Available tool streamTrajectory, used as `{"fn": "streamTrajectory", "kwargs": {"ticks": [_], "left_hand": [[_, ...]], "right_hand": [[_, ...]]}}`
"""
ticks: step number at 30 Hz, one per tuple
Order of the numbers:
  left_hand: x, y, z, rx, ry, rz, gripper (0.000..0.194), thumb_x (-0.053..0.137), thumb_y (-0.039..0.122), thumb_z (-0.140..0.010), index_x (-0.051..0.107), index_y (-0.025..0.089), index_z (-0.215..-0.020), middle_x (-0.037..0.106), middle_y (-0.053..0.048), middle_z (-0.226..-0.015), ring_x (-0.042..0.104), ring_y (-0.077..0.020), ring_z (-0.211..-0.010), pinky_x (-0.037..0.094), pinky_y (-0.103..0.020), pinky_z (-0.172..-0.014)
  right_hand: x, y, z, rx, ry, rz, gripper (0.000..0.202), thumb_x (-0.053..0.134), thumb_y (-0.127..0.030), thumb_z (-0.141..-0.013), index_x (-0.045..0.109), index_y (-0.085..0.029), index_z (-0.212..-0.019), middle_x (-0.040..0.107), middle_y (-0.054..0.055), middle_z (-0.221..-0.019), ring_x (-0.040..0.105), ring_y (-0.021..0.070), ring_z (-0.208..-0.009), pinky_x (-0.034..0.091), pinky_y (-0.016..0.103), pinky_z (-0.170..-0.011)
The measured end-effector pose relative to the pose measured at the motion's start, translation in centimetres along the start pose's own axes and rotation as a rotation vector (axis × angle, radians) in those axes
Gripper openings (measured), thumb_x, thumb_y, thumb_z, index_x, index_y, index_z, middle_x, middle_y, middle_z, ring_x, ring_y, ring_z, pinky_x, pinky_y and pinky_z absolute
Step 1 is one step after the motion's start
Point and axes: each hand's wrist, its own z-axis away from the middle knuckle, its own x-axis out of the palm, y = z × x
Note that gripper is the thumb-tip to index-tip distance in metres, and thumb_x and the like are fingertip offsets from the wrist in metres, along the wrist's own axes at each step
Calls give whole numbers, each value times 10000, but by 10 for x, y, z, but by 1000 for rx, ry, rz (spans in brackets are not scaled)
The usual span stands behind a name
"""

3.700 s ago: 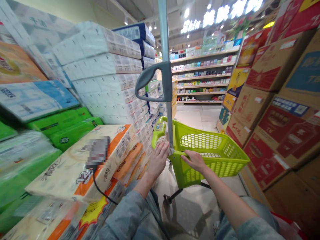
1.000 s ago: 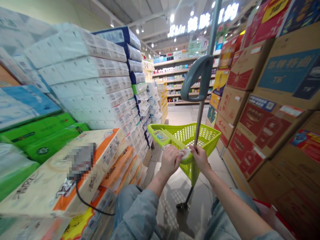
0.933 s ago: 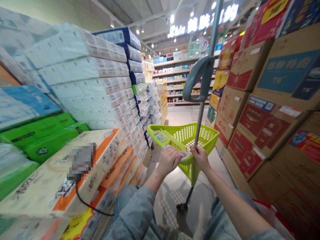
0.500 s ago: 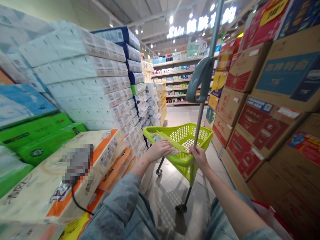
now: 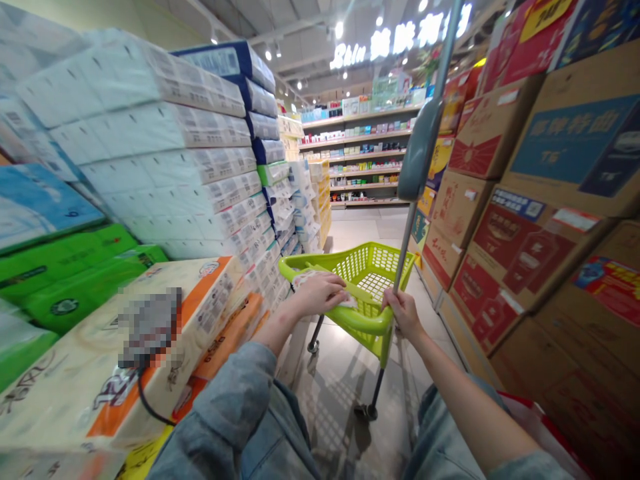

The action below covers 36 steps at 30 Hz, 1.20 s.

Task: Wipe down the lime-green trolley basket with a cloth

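A small lime-green shopping cart (image 5: 367,327) with a perforated basket stands before me on wheeled legs. My left hand (image 5: 320,293) lies over its near edge, fingers bent and pressing a thin white tissue-like sheet (image 5: 350,301) against the plastic. Most of that sheet is hidden under the palm. My right hand (image 5: 403,312) is wrapped round the base of a tall grey pole (image 5: 406,243) at the cart's right corner. Higher up, the pole carries a blue-grey handle (image 5: 419,155). The visible part of the basket's inside holds nothing.
Stacked white tissue packs (image 5: 165,127) rise on the left, with green packs (image 5: 75,273) nearer. A blurred-out grey device (image 5: 153,327) with a black cable lies on a cream pack (image 5: 65,373). Cartons (image 5: 545,227) line the right side. Stocked shelves (image 5: 367,150) stand at the far end.
The cart has shifted slightly left, and the pole leans more to the right with its handle turned. White sheet now covers the label that showed beside my left hand.
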Motion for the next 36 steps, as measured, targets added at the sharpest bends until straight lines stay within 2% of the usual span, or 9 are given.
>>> {"fn": "streamTrajectory", "kwargs": {"ticks": [5,9,12,14,17,23,27,31,36], "left_hand": [[4,0,-20,-63,-220,-98,343,410,314,-849,673,168,-686,673,-47,-807,608,-146,-783,446,-242,-743],[12,1,-35,-317,-327,-212,342,421,354,-814,697,159,-760,688,-86,-825,632,-191,-763,465,-270,-696],[18,4,-42,-510,-316,-276,329,437,331,-802,699,136,-842,688,-130,-874,643,-229,-820,477,-298,-726],[22,6,-45,-587,-247,-296,323,432,304,-812,693,122,-869,685,-145,-887,644,-238,-851,479,-305,-744],[27,9,-46,-632,-156,-289,320,415,273,-827,690,114,-867,685,-148,-863,647,-240,-848,481,-314,-750],[35,18,-48,-696,-49,-266,356,372,251,-852,699,111,-841,683,-147,-825,647,-236,-828,482,-329,-753],[37,27,-51,-745,13,-262,374,348,236,-870,694,95,-847,677,-156,-810,647,-241,-824,482,-338,-742],[36,33,-55,-772,9,-255,386,334,234,-882,686,83,-833,676,-154,-796,650,-240,-804,484,-326,-706],[27,26,-47,-669,-57,-206,417,331,321,-896,684,107,-832,680,-134,-855,637,-213,-835,470,-304,-757]], "right_hand": [[-4,-4,-1,10,-66,-6,510,415,-553,-833,514,-185,-494,476,-2,-511,465,122,-524,373,259,-546],[-6,-4,-2,44,-110,22,483,408,-571,-831,548,-185,-577,542,8,-573,510,138,-578,403,255,-572],[-4,-9,3,30,-133,86,406,403,-537,-849,597,-186,-790,635,33,-758,580,170,-725,448,281,-679],[0,-16,9,-32,-14,193,364,416,-487,-859,570,-184,-987,634,69,-946,579,200,-879,452,335,-786],[8,-33,23,-189,311,380,364,424,-396,-867,488,-180,-1153,552,120,-1120,497,243,-1059,399,445,-904],[19,-58,40,-326,348,584,241,409,-291,-873,627,-193,-904,452,129,-1162,418,268,-1131,414,450,-889],[23,-62,43,-337,350,682,237,418,-269,-870,635,-189,-920,449,125,-1183,393,276,-1136,369,459,-917],[25,-62,41,-415,142,755,182,468,-285,-857,622,-194,-827,591,86,-934,501,224,-929,381,380,-835],[17,-55,31,-461,-9,843,268,456,-322,-865,560,-210,-645,575,38,-643,508,179,-684,358,319,-688]]}}
